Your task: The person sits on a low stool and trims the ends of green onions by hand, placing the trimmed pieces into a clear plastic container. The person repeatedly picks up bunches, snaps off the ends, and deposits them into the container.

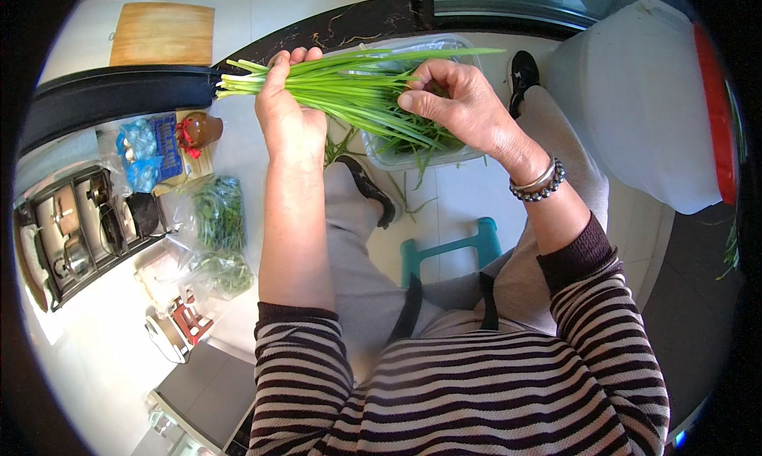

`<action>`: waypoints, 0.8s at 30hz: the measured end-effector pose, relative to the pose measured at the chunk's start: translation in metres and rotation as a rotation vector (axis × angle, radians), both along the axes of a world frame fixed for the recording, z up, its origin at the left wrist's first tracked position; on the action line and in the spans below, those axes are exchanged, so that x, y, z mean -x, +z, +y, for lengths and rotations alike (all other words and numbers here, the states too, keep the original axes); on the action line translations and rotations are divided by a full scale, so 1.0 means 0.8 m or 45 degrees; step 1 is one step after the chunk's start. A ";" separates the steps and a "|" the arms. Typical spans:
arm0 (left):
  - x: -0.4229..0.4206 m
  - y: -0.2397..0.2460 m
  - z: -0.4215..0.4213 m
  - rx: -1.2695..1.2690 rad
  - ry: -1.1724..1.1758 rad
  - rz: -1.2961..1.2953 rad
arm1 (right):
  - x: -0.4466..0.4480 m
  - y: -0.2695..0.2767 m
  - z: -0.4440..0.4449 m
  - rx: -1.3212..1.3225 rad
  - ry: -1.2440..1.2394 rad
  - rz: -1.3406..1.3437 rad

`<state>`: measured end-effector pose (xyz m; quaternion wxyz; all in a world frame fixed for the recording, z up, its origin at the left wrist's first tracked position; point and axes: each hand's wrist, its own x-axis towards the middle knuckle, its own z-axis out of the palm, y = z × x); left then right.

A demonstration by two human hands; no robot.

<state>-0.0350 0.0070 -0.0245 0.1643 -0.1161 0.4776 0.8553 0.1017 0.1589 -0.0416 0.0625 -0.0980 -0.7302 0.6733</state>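
A bundle of Chinese chives [351, 87] lies across my left hand [286, 108], which is closed around it near the pale stem ends. The green blades fan out to the right. My right hand [455, 102] is at the leafy part, thumb and forefinger bent close together against some blades. Whether a blade is pinched between those fingertips cannot be made out. Below the bundle, a clear plastic tub [428, 158] with a plastic liner stands on the floor and holds loose green trimmings [399, 143]. The hands and chives hide part of the tub.
Loose blades [408, 197] lie on the tiles beside my shoe [366, 188]. A teal plastic stool [488, 241] shows between my legs. Bagged greens [219, 215] and a brown jar [205, 130] stand at left. A large translucent container [637, 111] with a red lid is at right.
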 end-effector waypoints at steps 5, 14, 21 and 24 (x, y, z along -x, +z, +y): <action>-0.008 -0.001 0.006 0.043 -0.032 0.027 | -0.003 0.008 -0.007 -0.301 -0.038 -0.010; -0.011 -0.006 0.008 -0.018 -0.038 -0.012 | 0.003 -0.006 -0.007 0.405 -0.220 -0.091; 0.013 -0.002 -0.007 -0.060 0.110 -0.143 | 0.000 -0.012 0.024 0.953 -0.399 -0.064; 0.023 -0.006 -0.018 -0.097 0.080 -0.160 | 0.000 -0.003 0.026 0.909 -0.438 -0.105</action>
